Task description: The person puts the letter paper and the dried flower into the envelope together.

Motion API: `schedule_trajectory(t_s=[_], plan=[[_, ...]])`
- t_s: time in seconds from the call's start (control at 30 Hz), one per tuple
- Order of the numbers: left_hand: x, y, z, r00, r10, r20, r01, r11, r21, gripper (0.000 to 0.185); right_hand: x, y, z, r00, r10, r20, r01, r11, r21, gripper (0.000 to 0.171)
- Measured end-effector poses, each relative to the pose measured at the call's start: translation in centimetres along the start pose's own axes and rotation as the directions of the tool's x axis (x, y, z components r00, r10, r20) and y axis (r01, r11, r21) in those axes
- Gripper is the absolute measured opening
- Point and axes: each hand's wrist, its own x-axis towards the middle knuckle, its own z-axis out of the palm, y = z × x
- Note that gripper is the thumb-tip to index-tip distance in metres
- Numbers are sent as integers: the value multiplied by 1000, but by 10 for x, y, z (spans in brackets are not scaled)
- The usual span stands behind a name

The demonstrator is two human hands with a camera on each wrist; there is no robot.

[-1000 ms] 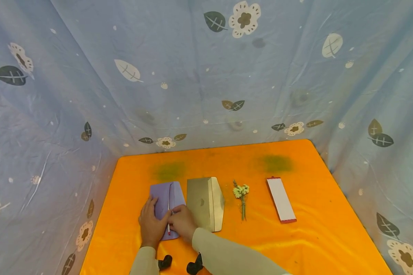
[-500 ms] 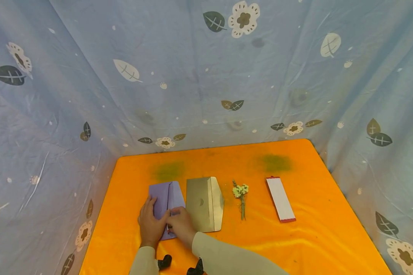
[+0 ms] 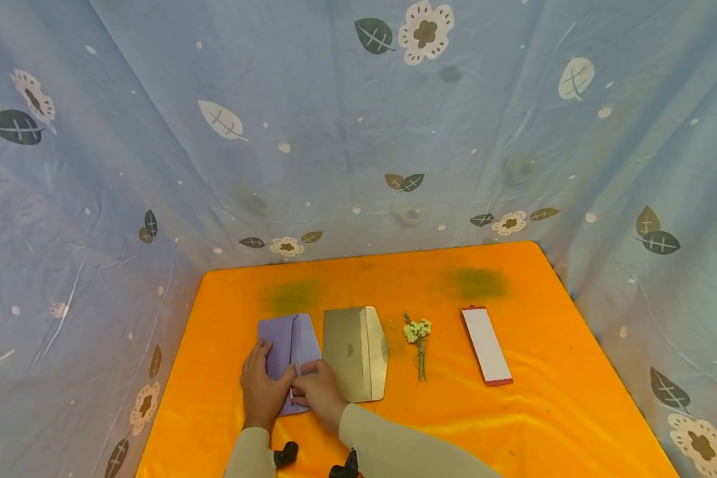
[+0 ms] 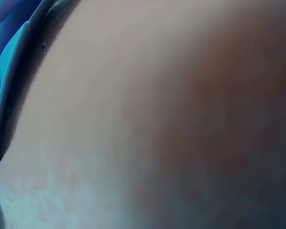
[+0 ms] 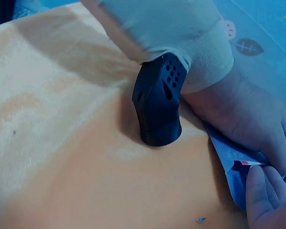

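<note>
Head view: purple envelope (image 3: 289,352) lies at the near-left of the orange table (image 3: 532,425), long axis running away from the person, directly under both hands, so neither is nearer. Left hand (image 3: 263,385) presses flat on its left half with fingers spread; right hand (image 3: 318,388) pinches a thin white-and-red strip (image 3: 291,395) at the envelope's near end. Matte lilac paper, flap crease down the middle, just beside a gold envelope (image 3: 354,352).

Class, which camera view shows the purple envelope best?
The head view: the purple envelope lies in full on the orange cloth, both hands on its near end. The right wrist view shows only a corner of it beside the left hand. The left wrist view is blocked and shows none of it.
</note>
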Motion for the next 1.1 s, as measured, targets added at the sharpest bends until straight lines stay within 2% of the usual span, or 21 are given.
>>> schedule_trajectory(t_s=[0.3, 0.6, 0.83, 1.1], plan=[[1, 1, -1, 1000, 19, -16, -18, 1000, 11, 73, 6, 4, -9, 997, -79, -25, 78, 996, -37, 31], [0, 2, -1, 1000, -9, 6, 8, 1000, 24, 75, 8, 2, -24, 994, -101, -52, 98, 994, -55, 27], [1, 2, -1, 1000, -1, -1, 1, 1000, 22, 74, 8, -6, -38, 993, -107, -58, 104, 994, -45, 28], [1, 4, -1, 1000, 4, -2, -4, 1000, 10, 73, 16, -15, -54, 990, -100, -103, 100, 995, -13, 28]])
